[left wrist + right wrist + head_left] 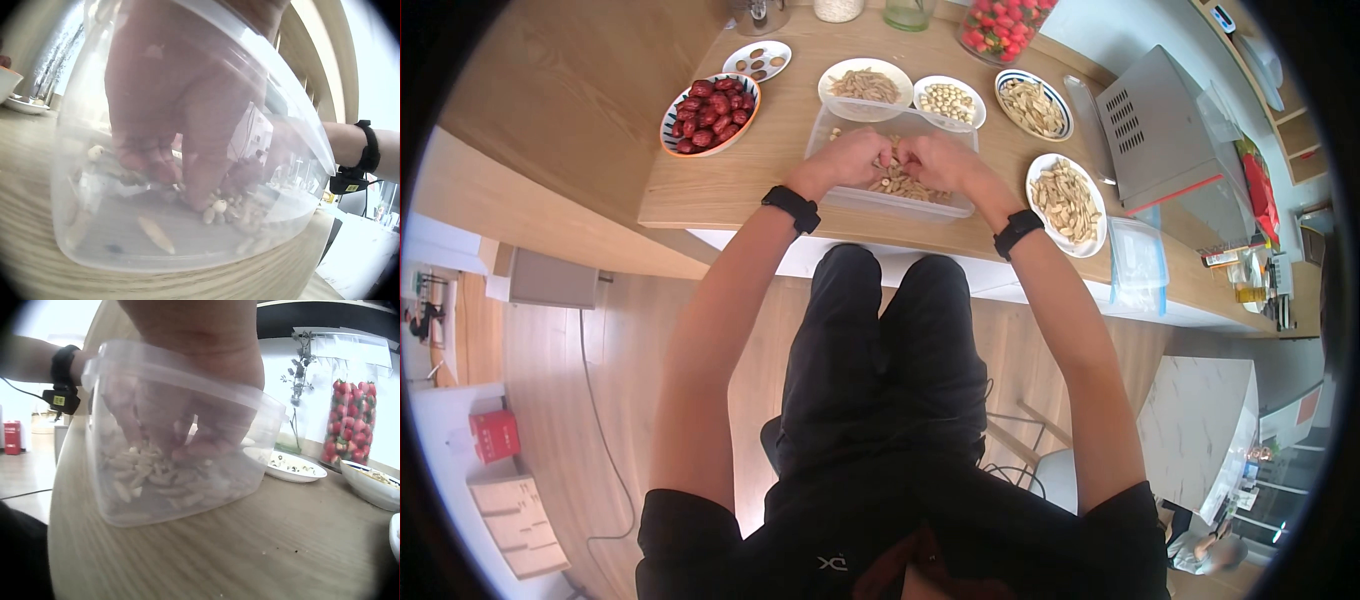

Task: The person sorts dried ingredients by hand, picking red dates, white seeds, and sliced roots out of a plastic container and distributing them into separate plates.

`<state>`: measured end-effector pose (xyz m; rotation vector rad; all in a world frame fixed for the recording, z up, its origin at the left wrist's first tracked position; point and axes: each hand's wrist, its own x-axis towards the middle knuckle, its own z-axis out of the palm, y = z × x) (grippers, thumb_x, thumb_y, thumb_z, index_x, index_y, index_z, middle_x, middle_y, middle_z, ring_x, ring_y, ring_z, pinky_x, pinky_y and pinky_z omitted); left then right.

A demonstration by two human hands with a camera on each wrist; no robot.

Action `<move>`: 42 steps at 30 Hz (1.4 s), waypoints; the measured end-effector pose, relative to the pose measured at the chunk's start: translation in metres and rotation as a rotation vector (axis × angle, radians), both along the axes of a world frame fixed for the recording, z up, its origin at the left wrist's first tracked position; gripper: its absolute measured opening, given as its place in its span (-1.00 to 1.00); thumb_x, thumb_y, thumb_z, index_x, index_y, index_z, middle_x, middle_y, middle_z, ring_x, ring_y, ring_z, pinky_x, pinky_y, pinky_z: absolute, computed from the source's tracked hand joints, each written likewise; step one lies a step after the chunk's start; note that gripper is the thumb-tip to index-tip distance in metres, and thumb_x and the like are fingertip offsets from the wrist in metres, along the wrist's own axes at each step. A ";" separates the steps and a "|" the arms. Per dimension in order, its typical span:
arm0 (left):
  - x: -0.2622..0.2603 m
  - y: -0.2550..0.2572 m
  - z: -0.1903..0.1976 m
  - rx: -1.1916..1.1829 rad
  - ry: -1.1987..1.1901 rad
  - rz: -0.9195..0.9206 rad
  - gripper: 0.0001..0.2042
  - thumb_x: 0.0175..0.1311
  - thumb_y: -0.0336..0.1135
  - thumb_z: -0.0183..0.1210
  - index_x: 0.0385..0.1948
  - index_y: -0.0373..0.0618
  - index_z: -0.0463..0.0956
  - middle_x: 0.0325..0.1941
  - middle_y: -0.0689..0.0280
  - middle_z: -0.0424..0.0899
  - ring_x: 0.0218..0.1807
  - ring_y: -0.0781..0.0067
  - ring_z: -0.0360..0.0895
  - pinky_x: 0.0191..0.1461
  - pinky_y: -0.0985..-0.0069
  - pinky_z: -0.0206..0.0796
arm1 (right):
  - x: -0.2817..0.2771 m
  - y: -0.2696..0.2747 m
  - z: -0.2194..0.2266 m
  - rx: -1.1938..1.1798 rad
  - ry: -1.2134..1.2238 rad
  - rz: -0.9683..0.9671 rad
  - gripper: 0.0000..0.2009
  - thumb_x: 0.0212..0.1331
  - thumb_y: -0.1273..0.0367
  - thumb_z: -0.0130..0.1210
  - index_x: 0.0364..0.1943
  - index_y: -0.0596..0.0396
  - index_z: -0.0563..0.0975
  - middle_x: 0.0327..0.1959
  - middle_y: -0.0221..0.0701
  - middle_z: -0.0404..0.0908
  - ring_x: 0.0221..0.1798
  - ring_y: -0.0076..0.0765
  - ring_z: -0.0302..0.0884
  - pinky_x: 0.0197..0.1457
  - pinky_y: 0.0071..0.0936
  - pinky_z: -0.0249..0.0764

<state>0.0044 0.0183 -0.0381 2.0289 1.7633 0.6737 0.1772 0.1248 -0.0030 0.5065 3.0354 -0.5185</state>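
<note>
Both hands reach down into a clear plastic box (930, 209) near the counter's front edge. My left hand (855, 160) is in the box's left half, its fingers bent downward. In the left wrist view, its fingertips are right at some pale lotus seeds (219, 205), seen through the cloudy wall. My right hand (940, 162) works beside it, fingertips down in a heap of pale dried slices (134, 472). The two hands almost meet over the heap. A single long slice (156, 234) lies apart on the box floor. I cannot tell whether either hand pinches a piece.
Behind the box stand plates of thin dried strips (865, 86) and lotus seeds (948, 100). Red dates (712, 112) fill a bowl at left. Dried slices sit in a bowl (1032, 106) and plate (1065, 202) at right, near a microwave (1150, 130) and plastic bag (1138, 262).
</note>
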 end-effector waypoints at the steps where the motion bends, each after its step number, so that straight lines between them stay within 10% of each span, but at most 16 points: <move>1: -0.002 0.002 -0.005 0.003 -0.015 -0.024 -0.80 -0.03 -0.47 0.32 -0.34 -0.16 0.55 -0.25 0.13 0.54 -0.17 0.17 0.55 -0.10 0.34 0.43 | 0.000 0.000 0.000 -0.024 0.023 -0.015 -0.90 0.10 0.41 0.13 -0.31 0.09 0.55 -0.39 -0.21 0.65 -0.27 -0.05 0.61 -0.20 -0.18 0.48; 5: -0.003 0.002 -0.009 0.063 -0.023 0.005 -0.82 -0.06 -0.52 0.31 -0.37 -0.20 0.57 -0.30 0.11 0.57 -0.20 0.15 0.58 -0.12 0.33 0.45 | 0.000 0.002 0.000 -0.110 0.149 -0.017 -0.90 0.04 0.42 0.10 -0.35 0.09 0.53 -0.41 -0.16 0.64 -0.28 0.00 0.59 -0.21 -0.16 0.47; 14: 0.001 -0.001 -0.006 0.100 -0.003 0.027 -0.86 -0.05 -0.50 0.29 -0.40 -0.21 0.59 -0.35 0.10 0.65 -0.21 0.12 0.62 -0.15 0.29 0.45 | -0.029 0.029 0.035 -0.356 0.465 -0.099 -0.92 0.16 0.43 0.10 -0.32 0.14 0.52 -0.45 -0.48 0.57 -0.37 -0.60 0.51 -0.24 -0.53 0.46; 22: 0.000 0.003 -0.011 0.126 0.002 0.049 -0.88 -0.04 -0.50 0.26 -0.42 -0.17 0.59 -0.36 0.12 0.66 -0.20 0.10 0.61 -0.13 0.25 0.43 | -0.066 0.057 0.053 -0.220 0.512 -0.209 -0.87 0.20 0.38 0.09 -0.26 0.15 0.56 -0.35 -0.31 0.68 -0.31 -0.33 0.61 -0.14 -0.41 0.51; 26: 0.004 -0.001 -0.006 0.125 0.015 0.054 -0.88 -0.05 -0.47 0.25 -0.42 -0.16 0.59 -0.36 0.13 0.64 -0.18 0.09 0.58 -0.11 0.24 0.41 | -0.046 0.056 0.031 -0.095 0.588 -0.104 -0.84 0.25 0.37 0.10 -0.22 0.19 0.54 -0.38 -0.36 0.65 -0.36 -0.50 0.55 -0.23 -0.47 0.49; 34: 0.002 0.003 -0.011 0.156 0.044 0.019 -0.84 -0.07 -0.41 0.28 -0.43 -0.17 0.56 -0.38 0.12 0.62 -0.19 0.06 0.57 -0.13 0.22 0.39 | 0.013 0.018 0.025 0.029 0.011 0.097 -0.90 0.07 0.43 0.09 -0.34 0.07 0.58 -0.42 -0.16 0.63 -0.30 0.02 0.60 -0.21 -0.14 0.51; 42: 0.000 0.002 -0.009 0.166 0.026 0.000 -0.81 -0.07 -0.38 0.32 -0.42 -0.19 0.55 -0.39 0.09 0.62 -0.25 0.05 0.58 -0.19 0.25 0.40 | 0.014 0.006 0.005 0.247 -0.119 0.079 -0.89 0.05 0.34 0.13 -0.35 0.00 0.55 -0.39 -0.24 0.64 -0.25 -0.01 0.61 -0.19 -0.06 0.48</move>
